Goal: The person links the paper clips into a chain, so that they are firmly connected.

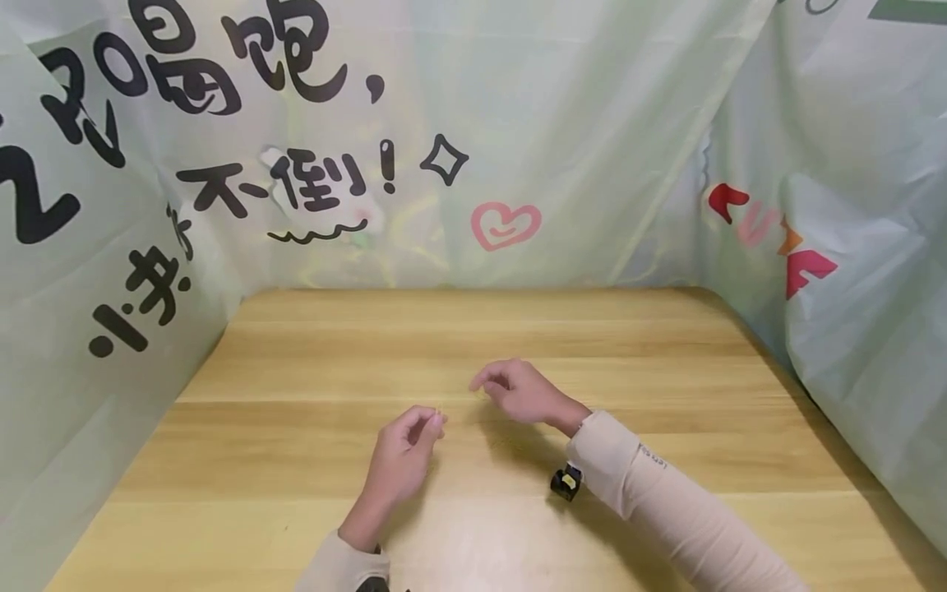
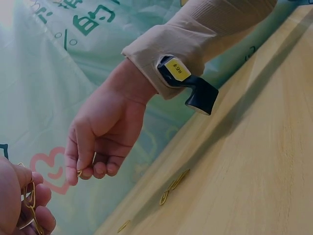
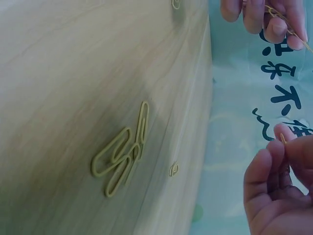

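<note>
My left hand (image 1: 403, 456) is raised over the middle of the table, pinching linked gold paper clips (image 2: 32, 196) between thumb and fingers. Part of that chain is hidden by the fingers. Farther back and to the right, my right hand (image 1: 525, 395) pinches a gold paper clip (image 2: 80, 173), of which only a small end shows. The hands are apart. On the table beneath the right hand lies a small group of loose gold paper clips (image 3: 117, 152), overlapping one another. Another paper clip (image 3: 174, 169) lies a little away from them.
The wooden table (image 1: 296, 460) spreads around both hands. Pale green printed sheets (image 1: 592, 148) hang behind it and along both sides. A black wrist camera (image 1: 565, 483) sticks out under the right sleeve. One more paper clip (image 3: 176, 4) lies at the right wrist view's top edge.
</note>
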`<state>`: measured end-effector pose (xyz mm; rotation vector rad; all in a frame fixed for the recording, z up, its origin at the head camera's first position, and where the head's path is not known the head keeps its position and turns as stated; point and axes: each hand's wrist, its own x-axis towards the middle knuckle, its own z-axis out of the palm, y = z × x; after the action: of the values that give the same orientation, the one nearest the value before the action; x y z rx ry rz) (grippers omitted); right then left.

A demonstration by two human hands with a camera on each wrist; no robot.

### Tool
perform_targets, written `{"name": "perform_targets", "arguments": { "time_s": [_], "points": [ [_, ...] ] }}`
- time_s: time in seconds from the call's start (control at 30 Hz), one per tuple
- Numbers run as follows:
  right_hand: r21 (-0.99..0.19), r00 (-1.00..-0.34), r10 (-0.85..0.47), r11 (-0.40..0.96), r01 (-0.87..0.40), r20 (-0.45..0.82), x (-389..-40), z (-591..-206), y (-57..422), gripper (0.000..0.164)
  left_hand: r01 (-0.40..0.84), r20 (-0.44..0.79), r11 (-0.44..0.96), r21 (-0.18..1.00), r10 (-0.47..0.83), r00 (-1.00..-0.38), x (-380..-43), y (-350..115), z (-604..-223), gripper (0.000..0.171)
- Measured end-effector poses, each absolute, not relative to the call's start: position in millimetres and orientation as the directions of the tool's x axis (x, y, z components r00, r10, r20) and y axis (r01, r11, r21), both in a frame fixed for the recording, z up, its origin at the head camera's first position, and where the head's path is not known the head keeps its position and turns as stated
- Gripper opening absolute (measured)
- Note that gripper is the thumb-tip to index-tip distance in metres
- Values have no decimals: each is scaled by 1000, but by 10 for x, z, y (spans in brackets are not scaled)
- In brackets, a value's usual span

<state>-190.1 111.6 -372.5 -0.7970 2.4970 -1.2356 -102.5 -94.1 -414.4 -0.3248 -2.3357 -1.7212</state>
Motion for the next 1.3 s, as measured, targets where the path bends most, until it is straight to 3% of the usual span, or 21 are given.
{"name": "perform_targets", "arguments": {
  "time_s": [0.2,0.43,0.67,1.0,1.3],
  "points": [
    [-811,-833,-552,470,-349,38,-1909,-3707,1119,13,301,303,271,914,36,-952,-1037,-928,-4130,20],
    [-811,-802,-598,466,-352,5,-1896,-3691,1107,27,315,316,273,909,44,-948,-1042,-934,-4147,20],
    [-805,-832,-547,454,-382,86,-1882,-3713,1087,11,309,311,268,912,37,-950,-1032,-934,-4139,20],
    [-869,-844,-529,375,-323,85,-1882,-3710,1070,31,326,326,283,902,49,-944,-1031,-937,-4139,20],
    [-879,-821,-564,345,-329,86,-1875,-3700,1050,35,347,353,283,894,31,-935,-1047,-926,-4136,14]
  ]
}}
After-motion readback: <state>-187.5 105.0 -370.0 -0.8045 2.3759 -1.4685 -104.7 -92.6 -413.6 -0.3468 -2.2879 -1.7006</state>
